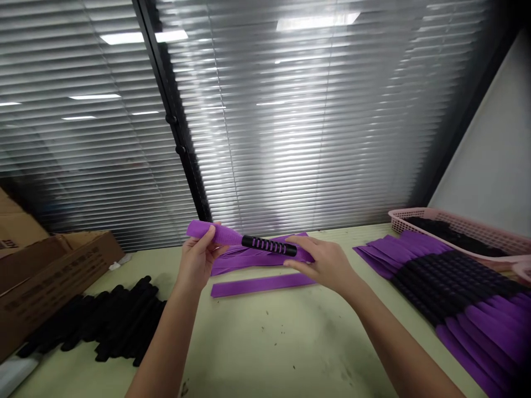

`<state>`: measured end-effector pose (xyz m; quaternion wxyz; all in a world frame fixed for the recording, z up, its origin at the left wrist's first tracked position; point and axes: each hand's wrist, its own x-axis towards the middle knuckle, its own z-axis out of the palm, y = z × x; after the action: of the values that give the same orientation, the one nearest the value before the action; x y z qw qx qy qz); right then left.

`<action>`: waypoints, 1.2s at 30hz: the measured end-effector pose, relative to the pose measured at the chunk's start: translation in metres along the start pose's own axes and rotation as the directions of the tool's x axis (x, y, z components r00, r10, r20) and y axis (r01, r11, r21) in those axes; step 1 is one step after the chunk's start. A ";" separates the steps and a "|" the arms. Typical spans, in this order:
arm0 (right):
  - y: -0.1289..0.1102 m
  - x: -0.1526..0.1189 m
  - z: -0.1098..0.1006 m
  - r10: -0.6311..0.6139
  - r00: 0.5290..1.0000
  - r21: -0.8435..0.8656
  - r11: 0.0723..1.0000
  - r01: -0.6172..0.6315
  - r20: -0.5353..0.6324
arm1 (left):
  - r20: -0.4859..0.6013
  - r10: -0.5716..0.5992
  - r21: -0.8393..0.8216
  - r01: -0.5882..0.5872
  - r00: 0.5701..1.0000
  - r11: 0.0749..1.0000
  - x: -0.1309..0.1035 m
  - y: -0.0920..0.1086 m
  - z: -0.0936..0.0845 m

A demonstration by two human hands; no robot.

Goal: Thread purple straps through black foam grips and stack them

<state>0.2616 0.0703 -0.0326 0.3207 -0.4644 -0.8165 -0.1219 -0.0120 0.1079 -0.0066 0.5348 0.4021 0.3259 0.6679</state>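
Observation:
My left hand (201, 253) is closed on a purple strip (222, 234), the thumb pressing on top. The strip runs right into a black slotted tube (269, 245), and purple shows through its slots. At the tube's right end is my right hand (321, 258), its thumb and fingers a little apart around the end; contact there is hard to make out. Behind and below the tube lie loose purple strips (244, 260) on the table, with one separate flat strip (261, 284) nearer me.
Black tubes (124, 320) are piled at the left beside a cardboard box (62, 276). Rows of purple strips with black middles (448, 276) lie at the right. Behind them stands a pink basket (468, 224) holding black items. Window blinds (290, 138) rise behind the table (265, 342).

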 end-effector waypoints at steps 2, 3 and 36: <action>0.002 0.000 0.001 -0.010 0.999 -0.023 1.000 0.009 -0.037 | -0.005 -0.027 -0.009 0.027 1.000 1.000 0.000 0.003 -0.001; 0.003 0.001 0.002 -0.013 0.999 -0.032 0.999 0.011 -0.048 | -0.010 -0.042 -0.015 0.042 0.999 0.999 0.000 0.003 -0.001; 0.001 0.002 -0.009 0.223 0.949 0.440 0.846 -0.303 0.223 | 0.051 -0.204 -0.136 0.209 0.978 0.968 -0.010 -0.031 0.023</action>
<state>0.2649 0.0676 -0.0247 0.3689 -0.4892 -0.7734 0.1626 0.0234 0.1055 -0.0250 0.6342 0.3395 0.3083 0.6224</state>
